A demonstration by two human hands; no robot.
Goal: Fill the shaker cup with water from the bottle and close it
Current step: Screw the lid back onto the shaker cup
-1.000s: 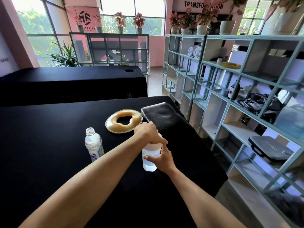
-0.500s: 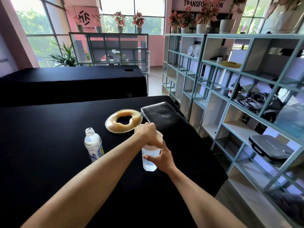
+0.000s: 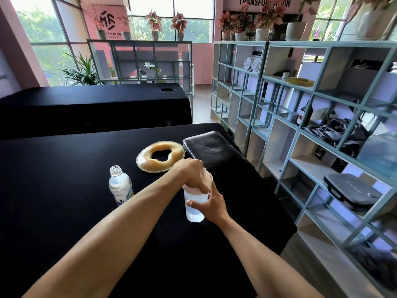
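Observation:
The translucent shaker cup (image 3: 194,208) stands upright on the black table (image 3: 64,173) with water in its lower part. My right hand (image 3: 211,204) wraps around the cup's right side. My left hand (image 3: 191,174) covers the top and grips the pale lid (image 3: 208,175), most of which is hidden under my fingers. To the left stands the small clear water bottle (image 3: 119,186), uncapped and nearly empty, with a white and blue label.
A tan ring-shaped gel cushion (image 3: 160,157) and a black pad (image 3: 211,148) lie just behind the cup. A teal shelving unit (image 3: 300,130) runs close along the table's right edge. A second black table (image 3: 92,106) stands behind.
My left hand has turned slightly on the lid, and more of the lid's rim shows on the right. The cup, my right hand and the bottle have stayed in place.

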